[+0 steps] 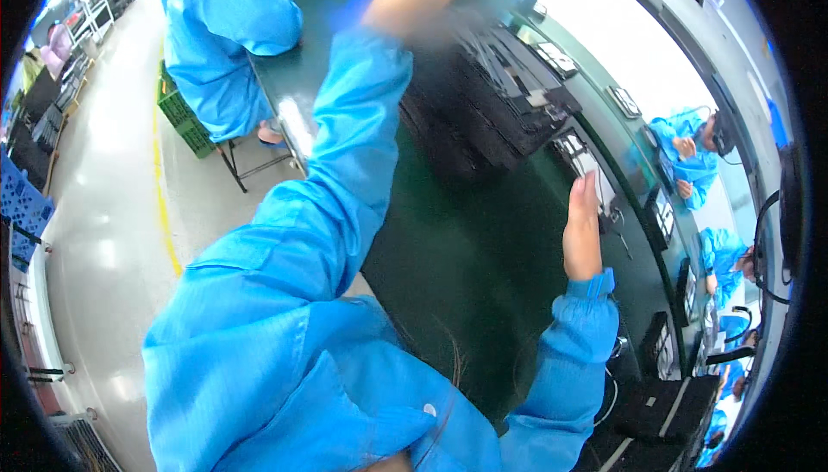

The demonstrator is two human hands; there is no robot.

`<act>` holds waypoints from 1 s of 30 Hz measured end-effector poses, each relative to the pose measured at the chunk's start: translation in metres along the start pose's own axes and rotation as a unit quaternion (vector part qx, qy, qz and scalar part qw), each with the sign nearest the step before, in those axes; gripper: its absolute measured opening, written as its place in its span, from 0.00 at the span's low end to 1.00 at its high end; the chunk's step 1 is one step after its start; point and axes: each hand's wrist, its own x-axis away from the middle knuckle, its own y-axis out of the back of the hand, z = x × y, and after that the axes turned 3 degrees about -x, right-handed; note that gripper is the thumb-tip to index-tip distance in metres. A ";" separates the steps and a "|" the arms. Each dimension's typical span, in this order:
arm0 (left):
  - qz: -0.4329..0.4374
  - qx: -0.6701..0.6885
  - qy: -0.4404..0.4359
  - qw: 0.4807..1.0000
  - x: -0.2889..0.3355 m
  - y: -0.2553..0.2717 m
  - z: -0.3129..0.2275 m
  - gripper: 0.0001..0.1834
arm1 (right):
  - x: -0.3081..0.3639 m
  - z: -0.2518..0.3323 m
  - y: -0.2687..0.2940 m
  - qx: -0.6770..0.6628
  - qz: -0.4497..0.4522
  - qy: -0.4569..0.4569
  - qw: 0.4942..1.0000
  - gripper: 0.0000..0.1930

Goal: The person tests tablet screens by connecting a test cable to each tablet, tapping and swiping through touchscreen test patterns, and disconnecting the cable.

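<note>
My left hand [404, 8] is stretched far out over the table's far end, smeared by motion. A blurred greyish patch lies beside its fingers, and I cannot make out whether anything is held. Just right of that hand and nearer to me lies a stack of black trays [466, 114]. Long, thin grey strips [500, 58] rest on top of it. My right hand [583, 229] is raised over the table's right side, seen edge-on with its fingers straight and nothing visible in it. Behind it, a flat black-framed device with white parts [580, 157] lies on the table.
The dark green table [466, 248] runs away from me. At the left a person in blue [216, 50] sits near a green crate [183, 118]. More framed devices [662, 213] line the right side, with several people in blue beyond. A black case [655, 412] stands at lower right.
</note>
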 end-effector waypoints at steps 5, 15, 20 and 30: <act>0.037 0.090 0.107 0.989 -0.015 -0.043 0.029 0.41 | -0.054 0.049 -0.052 -0.316 0.005 -0.047 0.948 0.42; -0.065 0.280 0.115 0.951 -0.016 -0.033 0.017 0.37 | -0.063 0.064 -0.065 -0.419 -0.159 -0.046 0.893 0.16; 0.037 0.717 0.078 0.691 -0.002 0.000 -0.016 0.30 | -0.020 0.074 0.007 -0.578 -0.036 0.068 0.813 0.16; 0.556 0.756 0.089 0.334 0.113 -0.025 -0.113 0.15 | 0.211 0.013 0.098 -0.370 -0.377 -0.212 0.822 0.23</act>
